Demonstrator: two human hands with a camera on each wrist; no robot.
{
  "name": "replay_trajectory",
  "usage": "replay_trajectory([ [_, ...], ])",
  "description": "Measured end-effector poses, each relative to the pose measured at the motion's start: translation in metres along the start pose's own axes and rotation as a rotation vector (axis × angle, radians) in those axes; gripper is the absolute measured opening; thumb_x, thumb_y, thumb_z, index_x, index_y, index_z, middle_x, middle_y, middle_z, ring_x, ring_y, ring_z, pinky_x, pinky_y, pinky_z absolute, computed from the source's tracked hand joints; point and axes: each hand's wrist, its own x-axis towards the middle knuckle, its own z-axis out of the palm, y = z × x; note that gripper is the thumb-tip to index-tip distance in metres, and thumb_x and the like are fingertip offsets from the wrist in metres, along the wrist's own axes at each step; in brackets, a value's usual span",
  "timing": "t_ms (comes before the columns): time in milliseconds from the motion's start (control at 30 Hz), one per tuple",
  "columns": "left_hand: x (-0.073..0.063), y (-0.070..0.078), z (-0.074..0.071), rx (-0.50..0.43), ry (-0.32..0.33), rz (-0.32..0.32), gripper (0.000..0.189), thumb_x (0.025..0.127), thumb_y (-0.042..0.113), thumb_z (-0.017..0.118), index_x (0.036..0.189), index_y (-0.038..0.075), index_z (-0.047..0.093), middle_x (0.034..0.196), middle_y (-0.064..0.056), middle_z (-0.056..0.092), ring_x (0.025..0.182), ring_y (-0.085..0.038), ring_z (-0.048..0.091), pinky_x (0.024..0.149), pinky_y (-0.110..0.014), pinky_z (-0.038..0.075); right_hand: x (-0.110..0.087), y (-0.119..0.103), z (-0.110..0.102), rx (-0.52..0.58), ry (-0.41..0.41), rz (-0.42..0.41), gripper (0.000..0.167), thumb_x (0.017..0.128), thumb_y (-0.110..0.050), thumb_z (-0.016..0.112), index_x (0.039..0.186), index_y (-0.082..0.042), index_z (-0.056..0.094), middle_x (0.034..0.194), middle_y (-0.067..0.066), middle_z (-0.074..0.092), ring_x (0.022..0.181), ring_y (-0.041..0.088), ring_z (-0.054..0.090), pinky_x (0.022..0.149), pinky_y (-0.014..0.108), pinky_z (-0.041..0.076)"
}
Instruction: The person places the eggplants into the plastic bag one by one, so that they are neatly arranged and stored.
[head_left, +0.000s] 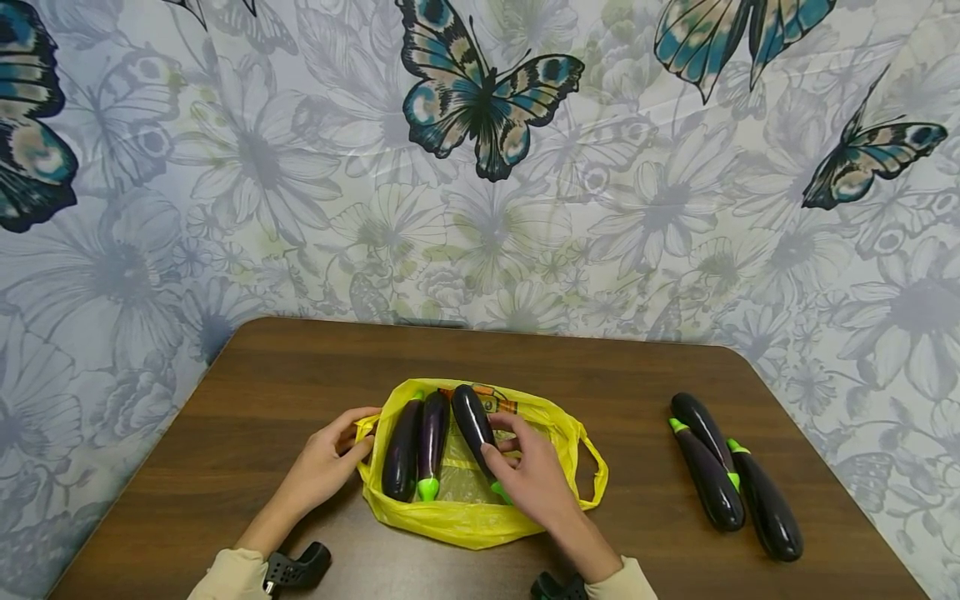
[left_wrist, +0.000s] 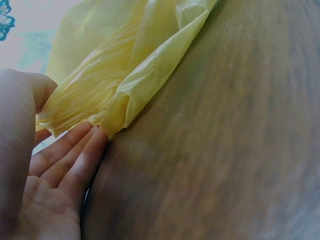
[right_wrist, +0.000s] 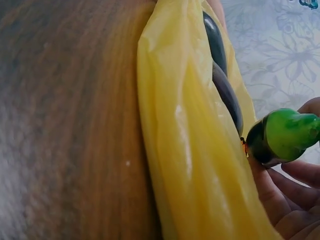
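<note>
A yellow plastic bag (head_left: pixel 480 533) lies on the table with its mouth spread open. My left hand (head_left: pixel 326 462) pinches the bag's gathered left end; in the left wrist view, the thumb is on one side of the yellow plastic and the fingers (left_wrist: pixel 75 160) on the other. My right hand (head_left: pixel 532 471) grips an eggplant (head_left: pixel 470 421) over the bag's opening, its green stem end (right_wrist: pixel 292 135) pointing toward me. Two more eggplants, one at the left (head_left: pixel 402 450) and one beside it (head_left: pixel 432 437), lie side by side inside the bag, left of the held one.
Three eggplants lie grouped on the table's right side: a front one (head_left: pixel 772 508), a left one (head_left: pixel 708 479) and a back one (head_left: pixel 697 417). The bag's right handle loop (head_left: pixel 597 467) sticks out over the brown wooden table (head_left: pixel 315 358). A butterfly-patterned wall covering (head_left: pixel 495 267) rises behind.
</note>
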Motion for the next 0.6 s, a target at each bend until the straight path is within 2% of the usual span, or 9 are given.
replay_trajectory([
  [200, 0.0006, 0.0001, 0.0005, -0.002, -0.002, -0.006, 0.043, 0.101, 0.012, 0.065, 0.143, 0.017, 0.057, 0.138, -0.015, 0.063, 0.126, -0.035, 0.064, 0.099, -0.046, 0.057, 0.0015, 0.0047, 0.0025, -0.010, -0.028, -0.006, 0.045, 0.099, -0.023, 0.069, 0.141, -0.012, 0.057, 0.134, 0.009, 0.065, 0.096, 0.015, 0.070, 0.073, 0.022, 0.060],
  [367, 0.0014, 0.0002, 0.0005, 0.003, -0.003, -0.004, 0.043, 0.101, 0.012, 0.065, 0.143, 0.017, 0.057, 0.139, -0.015, 0.063, 0.126, -0.035, 0.064, 0.100, -0.047, 0.056, 0.0020, 0.0077, 0.0041, -0.021, -0.060, -0.005, 0.039, 0.100, -0.023, 0.068, 0.137, -0.013, 0.061, 0.123, 0.009, 0.068, 0.088, 0.012, 0.069, 0.065, 0.023, 0.058],
  [600, 0.0012, -0.0003, -0.0002, -0.001, -0.001, 0.010, 0.042, 0.102, 0.013, 0.065, 0.143, 0.016, 0.057, 0.140, -0.015, 0.063, 0.128, -0.035, 0.062, 0.102, -0.049, 0.054, 0.0012, 0.0095, 0.0057, -0.061, -0.110, -0.024, 0.038, 0.102, -0.028, 0.065, 0.137, -0.014, 0.061, 0.116, 0.007, 0.069, 0.090, 0.010, 0.070, 0.071, 0.022, 0.056],
])
